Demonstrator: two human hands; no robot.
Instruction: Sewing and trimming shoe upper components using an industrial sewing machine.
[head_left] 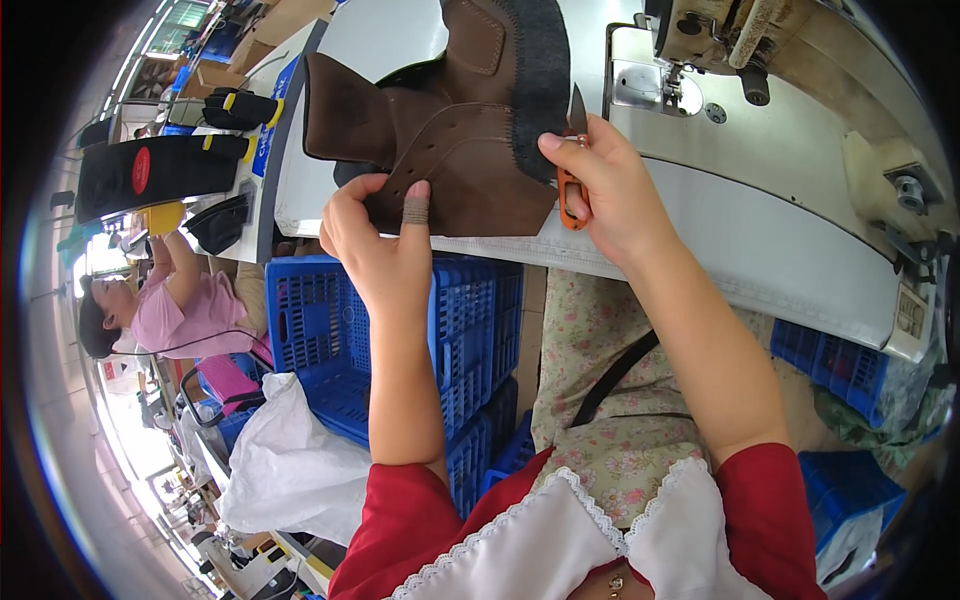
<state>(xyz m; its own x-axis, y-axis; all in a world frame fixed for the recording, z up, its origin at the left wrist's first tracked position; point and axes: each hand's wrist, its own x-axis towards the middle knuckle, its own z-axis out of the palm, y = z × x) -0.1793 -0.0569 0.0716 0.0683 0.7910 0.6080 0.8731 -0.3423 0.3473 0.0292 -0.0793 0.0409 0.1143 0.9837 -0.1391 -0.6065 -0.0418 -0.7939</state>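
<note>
A brown leather boot upper [470, 185] with punched eyelet holes, stitched seams and a black zigzag-sewn edge lies over the near side of the white sewing table. My left hand [380, 235] pinches its lower left flap between thumb and fingers; a tan wrap goes round one digit. In my right hand [615, 190] are orange-handled thread snips [571, 205], their dark pointed blade upward beside the black edge. The right thumb rests close to that edge. Part of the snips is hidden by the fingers.
A sewing machine [760, 60] with a metal needle plate stands at the upper right. Blue plastic crates [320, 310] are below the table on the left, with a white sack [290, 470] beside them. Further left, a person in pink [180, 310] works near black pieces [155, 180].
</note>
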